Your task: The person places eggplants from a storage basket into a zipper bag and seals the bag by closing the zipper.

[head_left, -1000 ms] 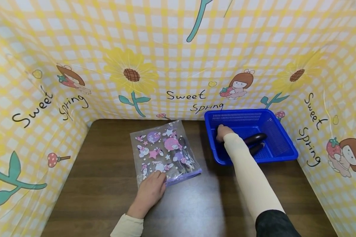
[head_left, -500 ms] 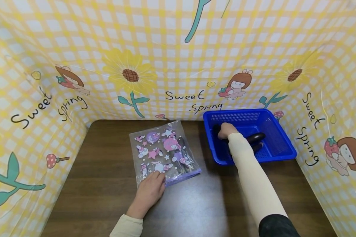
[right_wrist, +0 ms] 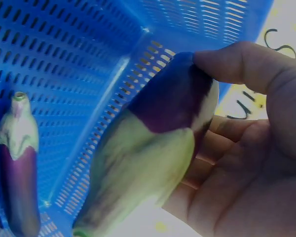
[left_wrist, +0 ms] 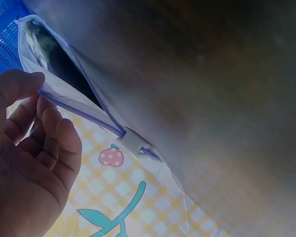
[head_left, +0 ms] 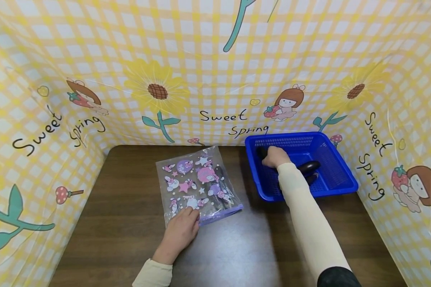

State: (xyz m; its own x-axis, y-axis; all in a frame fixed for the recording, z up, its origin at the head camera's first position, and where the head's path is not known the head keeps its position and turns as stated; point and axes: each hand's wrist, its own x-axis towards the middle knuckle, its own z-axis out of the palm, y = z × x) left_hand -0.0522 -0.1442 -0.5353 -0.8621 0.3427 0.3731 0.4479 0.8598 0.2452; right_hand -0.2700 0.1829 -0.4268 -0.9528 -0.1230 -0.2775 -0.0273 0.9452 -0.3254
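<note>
My right hand (head_left: 275, 156) is inside the left part of the blue plastic basket (head_left: 346, 184), gripping an eggplant (right_wrist: 143, 133) between thumb and fingers. The green cap of that eggplant faces the right wrist camera, and its dark end (head_left: 261, 152) shows beside the hand in the head view. On the table, a clear zip bag (head_left: 177, 195) with pink and purple cartoon prints lies flat. My left hand (head_left: 181, 229) pinches its near edge by the purple zip. In the left wrist view the bag's mouth gapes, and an eggplant (left_wrist: 56, 57) shows inside.
Two more eggplants lie in the basket, one dark eggplant (head_left: 309, 166) partly hidden by the sleeve. A white slider (left_wrist: 133, 142) sits on the bag's zip. Yellow checked cloth (head_left: 208, 79) walls the brown wooden table (head_left: 129, 207) at the back and sides.
My right hand has shifted slightly right within the basket, and the eggplant's dark end now shows beside it. The left hand stays at the bag's edge.
</note>
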